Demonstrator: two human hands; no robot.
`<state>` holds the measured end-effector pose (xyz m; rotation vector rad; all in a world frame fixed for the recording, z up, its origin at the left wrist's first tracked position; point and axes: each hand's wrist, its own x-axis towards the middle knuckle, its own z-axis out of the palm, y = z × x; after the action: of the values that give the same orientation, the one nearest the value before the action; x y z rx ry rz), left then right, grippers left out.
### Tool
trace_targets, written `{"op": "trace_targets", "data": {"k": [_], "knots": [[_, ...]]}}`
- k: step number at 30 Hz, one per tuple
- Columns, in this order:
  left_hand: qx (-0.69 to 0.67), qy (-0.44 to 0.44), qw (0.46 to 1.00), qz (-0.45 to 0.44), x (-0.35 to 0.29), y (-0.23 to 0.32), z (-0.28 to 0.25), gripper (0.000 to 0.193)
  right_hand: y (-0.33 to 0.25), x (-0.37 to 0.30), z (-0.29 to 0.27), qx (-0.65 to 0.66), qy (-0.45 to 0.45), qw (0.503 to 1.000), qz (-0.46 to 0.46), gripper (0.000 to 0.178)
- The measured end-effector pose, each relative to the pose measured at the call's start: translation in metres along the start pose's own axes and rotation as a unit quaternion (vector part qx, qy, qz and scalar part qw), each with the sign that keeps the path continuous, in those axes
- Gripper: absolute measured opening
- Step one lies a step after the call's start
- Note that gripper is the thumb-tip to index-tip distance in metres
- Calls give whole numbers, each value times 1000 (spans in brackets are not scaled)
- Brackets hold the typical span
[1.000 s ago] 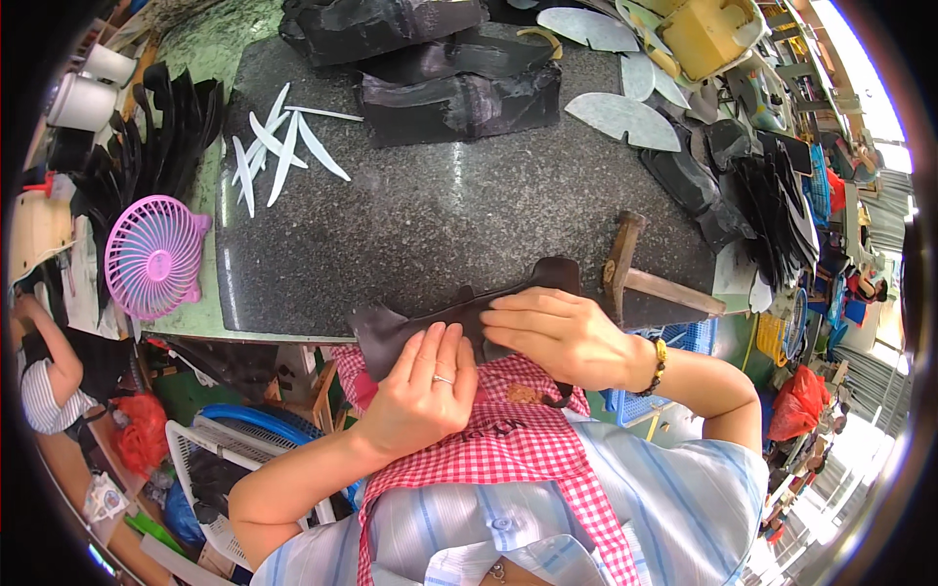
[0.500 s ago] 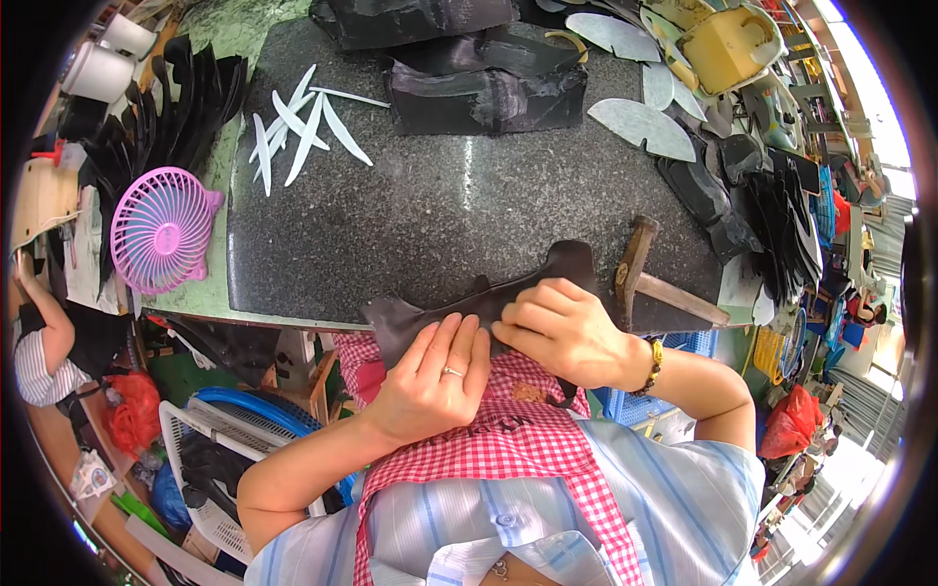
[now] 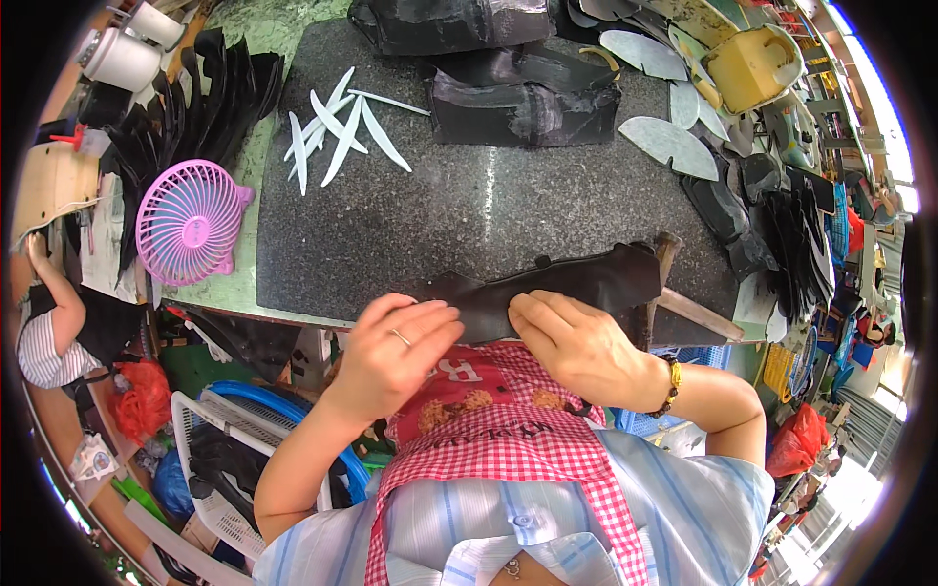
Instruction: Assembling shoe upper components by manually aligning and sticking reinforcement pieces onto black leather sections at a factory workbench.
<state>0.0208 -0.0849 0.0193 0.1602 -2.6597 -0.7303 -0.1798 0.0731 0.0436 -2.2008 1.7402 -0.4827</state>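
Black leather piece (image 3: 576, 281) — seemingly under both hands (image 3: 489, 342)

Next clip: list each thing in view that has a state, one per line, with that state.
Black leather piece: lying at the slab's near edge, pressed by both hands.
Left hand: fingers bent on the piece's left end.
Right hand: fingers on its middle.
Stone slab: flat, mostly bare in the centre.
Pink fan: lying face up; running or not, cannot tell.
White strips: loose, fanned out.
Hammer: lying untouched.

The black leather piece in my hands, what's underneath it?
The black leather piece lies along the near edge of the dark stone slab, held by the left hand and right hand. A wooden-handled hammer shows beside its right end. Whatever lies directly beneath is covered.
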Motion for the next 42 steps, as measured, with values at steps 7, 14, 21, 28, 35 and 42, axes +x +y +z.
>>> {"op": "trace_targets", "data": {"k": [7,14,21,28,35,42], "knots": [[-91,80,990,-68,2,-2,9,23,-17,30,22,184,112,969,122,37],[44,152,985,-68,-3,13,39,30,-20,26,44,191,216,943,166,20],[-241,60,917,-312,22,8,2,22,-19,19,48,141,243,953,116,24],[-132,17,923,-361,42,3,9,15,-15,15,56,113,213,968,71,30],[38,78,971,-221,21,-3,20,13,-12,10,53,42,154,986,41,40],[108,19,992,-55,-13,15,24,41,-7,-9,36,-12,65,998,-12,47]]}}
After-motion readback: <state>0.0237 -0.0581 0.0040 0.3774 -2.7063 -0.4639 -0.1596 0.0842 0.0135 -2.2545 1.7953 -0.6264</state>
